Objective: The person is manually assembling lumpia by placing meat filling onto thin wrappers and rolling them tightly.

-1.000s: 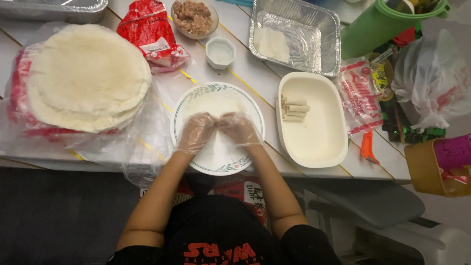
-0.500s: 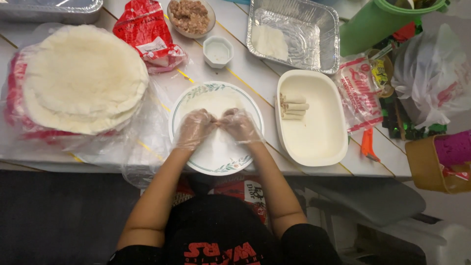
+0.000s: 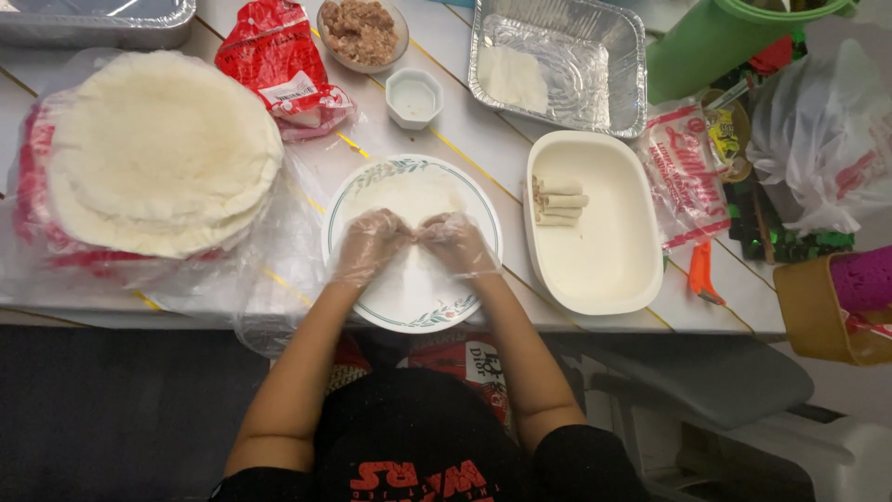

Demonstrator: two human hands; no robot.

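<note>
both gloved hands, left hand (image 3: 369, 245) and right hand (image 3: 455, 244), clenched on wrapper (image 3: 413, 200) over plate (image 3: 478, 218), rolling step; next: tight, even tuck.

- The wrapper (image 3: 409, 200) is a thin, round, white sheet. It lies flat on the plate (image 3: 483, 218), and its near part is hidden under the gloved fingers.
- The plate is round and white with a ring of small green leaves. It sits at the table's near edge, between the wrapper stack and the white dish.
</note>
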